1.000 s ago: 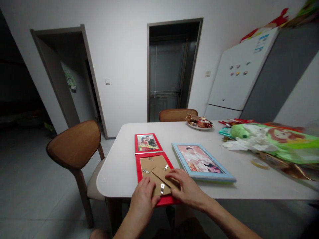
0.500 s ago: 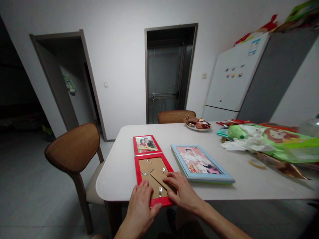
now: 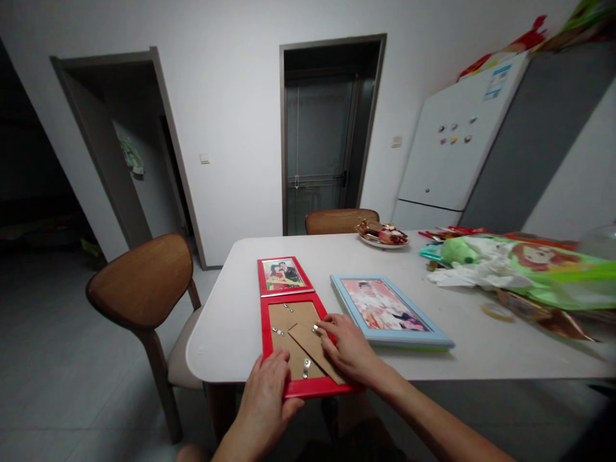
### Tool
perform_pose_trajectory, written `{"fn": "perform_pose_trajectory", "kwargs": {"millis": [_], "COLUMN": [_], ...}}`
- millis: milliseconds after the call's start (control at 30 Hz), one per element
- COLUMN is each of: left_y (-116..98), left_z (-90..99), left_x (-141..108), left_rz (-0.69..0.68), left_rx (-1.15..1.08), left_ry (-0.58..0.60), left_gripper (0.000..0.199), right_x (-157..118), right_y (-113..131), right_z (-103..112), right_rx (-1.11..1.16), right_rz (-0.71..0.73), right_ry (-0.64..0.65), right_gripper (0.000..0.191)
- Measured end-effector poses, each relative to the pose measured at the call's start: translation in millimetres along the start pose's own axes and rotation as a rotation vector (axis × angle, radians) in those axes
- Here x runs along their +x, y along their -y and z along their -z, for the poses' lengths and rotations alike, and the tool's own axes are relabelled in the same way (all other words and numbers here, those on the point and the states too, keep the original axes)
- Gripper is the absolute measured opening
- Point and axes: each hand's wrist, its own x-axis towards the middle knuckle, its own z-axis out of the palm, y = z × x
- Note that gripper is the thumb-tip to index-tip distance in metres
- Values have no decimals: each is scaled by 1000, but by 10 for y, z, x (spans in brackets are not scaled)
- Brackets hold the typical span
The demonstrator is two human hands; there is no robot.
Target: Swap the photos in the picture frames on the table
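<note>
A red picture frame (image 3: pixel 266 327) lies face down on the table, its brown backing board (image 3: pixel 283 350) and stand flap (image 3: pixel 312 350) upward. Small metal clips sit along the board's sides. My left hand (image 3: pixel 267 391) grips the frame's near left corner, fingers on the left rail and thumb along the front edge. My right hand (image 3: pixel 349 346) has its bent fingertips at the metal clip (image 3: pixel 316 328) on the right side, thumb tucked close to the fingers. Just beyond, a second red picture frame (image 3: pixel 283 274) with a couple's photo lies face up, touching the first.
Light blue picture frames (image 3: pixel 392 311) lie stacked to the right. Farther right are a green plastic bag (image 3: pixel 563 276), white tissue (image 3: pixel 481 276) and a tape roll (image 3: pixel 496 312). A plate (image 3: pixel 382 244) stands at the back. A wooden chair (image 3: pixel 144 282) is at the left.
My right hand has moved up and slightly right, from the frame's lower right part to the right side clip. My left hand stays at the near left corner.
</note>
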Motion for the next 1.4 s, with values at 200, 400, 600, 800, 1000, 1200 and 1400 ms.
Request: {"fn": "perform_pose_trajectory", "kwargs": {"millis": [200, 400, 600, 800, 1000, 1200, 1400], "left_y": [-19, -22, 4, 48, 99, 123, 147], "left_z": [-7, -1, -19, -42, -48, -61, -80], "left_x": [-5, -10, -26, -21, 4, 0, 4], "left_rz": [15, 41, 34, -1, -23, -28, -33], "left_rx": [-12, -26, -43, -59, -96, -129, -161], "left_ry": [-2, -4, -27, -44, -72, -93, -110], "left_gripper": [44, 49, 49, 45, 50, 49, 49], "right_x": [142, 118, 53, -190, -282, -310, -52], "right_y": [-23, -30, -28, 206, 370, 356, 336], "right_z": [-24, -71, -68, 55, 160, 190, 14], "right_rx": [-149, -97, -31, 79, 95, 120, 213], "right_rz": [-40, -77, -29, 252, 369, 375, 284], "right_ry": [114, 98, 38, 51, 168, 180, 107], "right_gripper": [24, 22, 25, 26, 19, 19, 31]}}
